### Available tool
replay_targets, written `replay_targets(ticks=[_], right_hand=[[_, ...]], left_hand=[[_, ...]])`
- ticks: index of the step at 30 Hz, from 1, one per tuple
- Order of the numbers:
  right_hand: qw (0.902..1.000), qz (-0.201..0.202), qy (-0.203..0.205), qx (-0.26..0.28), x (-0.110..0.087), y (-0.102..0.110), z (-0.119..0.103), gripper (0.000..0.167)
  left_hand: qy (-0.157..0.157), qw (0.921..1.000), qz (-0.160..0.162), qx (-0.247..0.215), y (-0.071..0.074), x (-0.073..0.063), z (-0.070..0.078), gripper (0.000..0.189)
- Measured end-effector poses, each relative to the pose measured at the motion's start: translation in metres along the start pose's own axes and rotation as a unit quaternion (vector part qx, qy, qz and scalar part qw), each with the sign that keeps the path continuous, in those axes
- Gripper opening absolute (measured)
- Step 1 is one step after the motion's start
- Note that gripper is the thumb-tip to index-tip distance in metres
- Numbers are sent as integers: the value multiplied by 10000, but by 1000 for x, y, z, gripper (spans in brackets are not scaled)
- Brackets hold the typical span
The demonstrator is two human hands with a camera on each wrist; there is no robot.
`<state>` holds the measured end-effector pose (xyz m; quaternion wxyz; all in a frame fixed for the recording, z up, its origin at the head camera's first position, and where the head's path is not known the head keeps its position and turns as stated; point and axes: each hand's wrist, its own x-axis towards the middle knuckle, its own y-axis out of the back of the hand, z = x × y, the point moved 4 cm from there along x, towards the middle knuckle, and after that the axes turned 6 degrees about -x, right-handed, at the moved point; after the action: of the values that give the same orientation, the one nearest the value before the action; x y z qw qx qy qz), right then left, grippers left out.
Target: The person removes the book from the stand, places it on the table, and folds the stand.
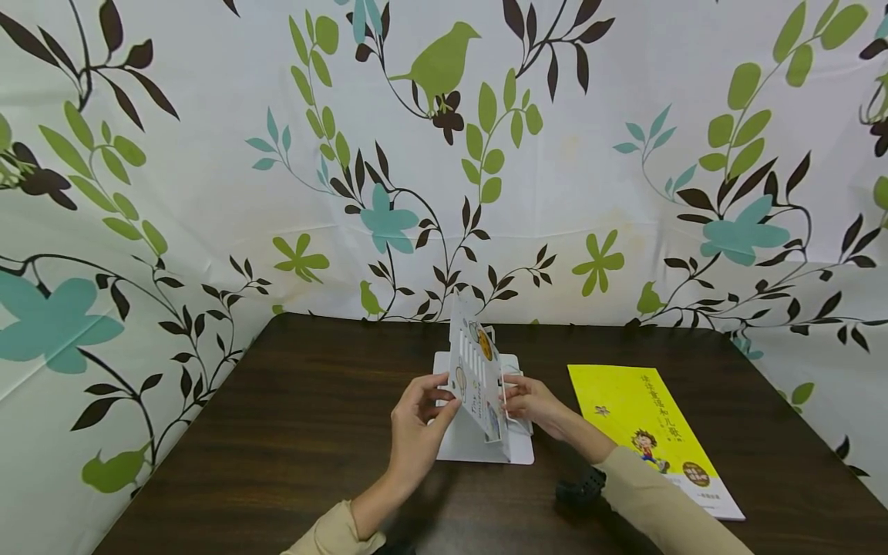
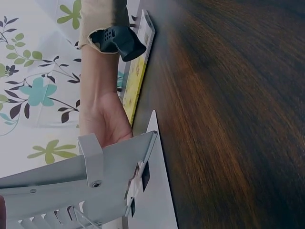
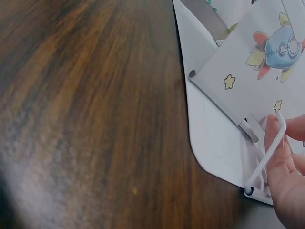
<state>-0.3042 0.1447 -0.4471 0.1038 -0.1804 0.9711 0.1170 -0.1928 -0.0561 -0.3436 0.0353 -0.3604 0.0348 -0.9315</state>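
A white metal book stand (image 1: 479,385) with cartoon prints stands on the table, its panel tilted up from a flat base plate (image 1: 454,447). My left hand (image 1: 419,424) pinches the panel's near left edge between thumb and fingers. On the other side, my right hand (image 1: 530,402) has its fingers curled at a bent white wire arm (image 3: 269,155) low on the stand. In the left wrist view, the panel's back (image 2: 119,167) shows a slotted face and a bracket (image 2: 92,160); the right hand (image 2: 108,119) is behind it, its fingertips hidden.
A yellow children's book (image 1: 645,432) lies on the right of the dark wooden table (image 1: 333,416), beside my right forearm. Behind the table hangs a white cloth (image 1: 541,231) printed with leaves and birds. A black device (image 1: 583,488) sits at my right wrist.
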Motion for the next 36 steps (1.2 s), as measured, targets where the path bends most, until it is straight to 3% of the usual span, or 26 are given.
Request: replay_targets(ticks=[4,8,13,16,19,23,29,33,36], right_hand=[[9999,42,91,-124,-2,0,-1,57],[9985,340,202,-381,-6,-1,-2,53],[9887,969,701,-903,-16,1,-15,45],[9781,1093,1225,-1277,-25,-1,-27,44],[9647,843,1899,-1620,-35,-9,-40,47],[9457,439,2578,-1929,-47,-25,-53,55],[9270,255,2908,-2355,-56,-43,-60,68],[9219,372,2890,-2553,-53,-44,-61,70],[9153,396,3006,-2651,-51,-45,-61,69]], left_hand=[[66,9999,-85,80,1,2,2,29],[149,9989,-328,311,6,6,1,29],[84,9948,-849,552,21,8,-25,29],[294,9897,-1104,862,32,9,-48,29],[688,9785,-1344,1401,42,10,-69,28],[1175,9544,-1894,1988,49,11,-94,29],[1846,9194,-2806,2048,47,10,-117,29],[1891,9098,-3099,2014,40,9,-121,24],[1796,9102,-3089,2096,36,8,-120,21]])
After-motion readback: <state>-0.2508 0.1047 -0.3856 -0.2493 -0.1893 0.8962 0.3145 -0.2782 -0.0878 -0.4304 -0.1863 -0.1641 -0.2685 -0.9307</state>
